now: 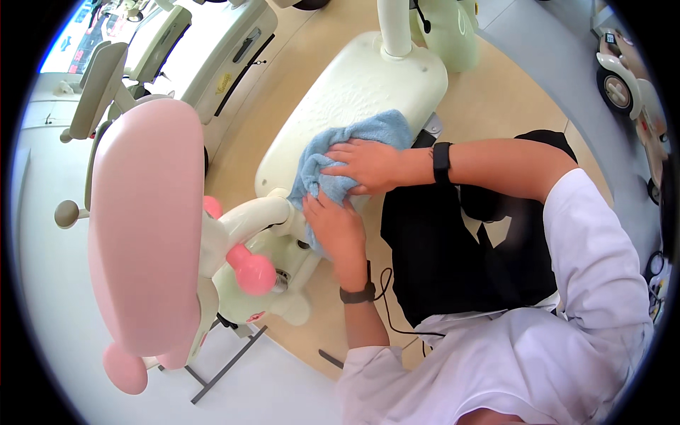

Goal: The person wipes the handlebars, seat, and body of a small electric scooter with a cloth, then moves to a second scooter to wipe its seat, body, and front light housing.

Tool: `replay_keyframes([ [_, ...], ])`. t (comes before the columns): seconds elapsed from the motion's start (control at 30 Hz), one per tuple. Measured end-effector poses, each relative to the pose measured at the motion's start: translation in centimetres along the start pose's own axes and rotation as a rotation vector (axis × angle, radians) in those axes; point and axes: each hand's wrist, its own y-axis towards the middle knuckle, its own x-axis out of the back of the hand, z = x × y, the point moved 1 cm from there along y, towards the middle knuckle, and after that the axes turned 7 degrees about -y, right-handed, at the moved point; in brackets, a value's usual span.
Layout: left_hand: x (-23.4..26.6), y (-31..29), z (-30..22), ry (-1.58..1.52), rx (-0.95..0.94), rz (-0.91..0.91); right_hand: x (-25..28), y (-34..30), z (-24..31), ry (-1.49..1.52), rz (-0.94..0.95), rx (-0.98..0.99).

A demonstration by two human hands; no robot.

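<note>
Nearest, a rounded pink panel [147,212] filled much of the left of the frame, with a pink knob [256,275] to its right. Along the bottom and right, the person wore a white shirt [489,368] and black trousers [425,262], with a dark band on each wrist.

At the centre, a blue towel [386,129] lay bunched on the lower end of a cream scooter deck [347,88], hanging over its right-hand edge. The right hand [372,166] pressed flat on the towel, its fingers apart. The left hand [336,230] rested on it just below; whether those fingers gripped the cloth could not be told. A curved cream steering column [251,218] rose beside them.

Beyond the deck stretched a wood-toned floor [489,106]. A cream post [393,28] stood at the deck's upper end. Farther off were a cream box-shaped body [234,53] at upper left and a vehicle's black-tyred wheel [616,91] at upper right.
</note>
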Motion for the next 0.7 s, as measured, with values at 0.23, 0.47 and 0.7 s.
replay_keyframes([
  [0.23,-5.6,5.5,-6.3,-0.131,-0.184,-0.014,4.1,-5.5,-7.4,-0.072,-0.001,-0.185],
  [0.47,-11.1,11.1,-13.6,-0.242,-0.386,-0.057,6.8,-11.0,-12.4,-0.209,-0.102,-0.465],
  [0.7,-8.9,8.8,-10.1,-0.308,-0.344,-0.054,3.9,-8.7,-11.0,-0.267,-0.119,-0.455],
])
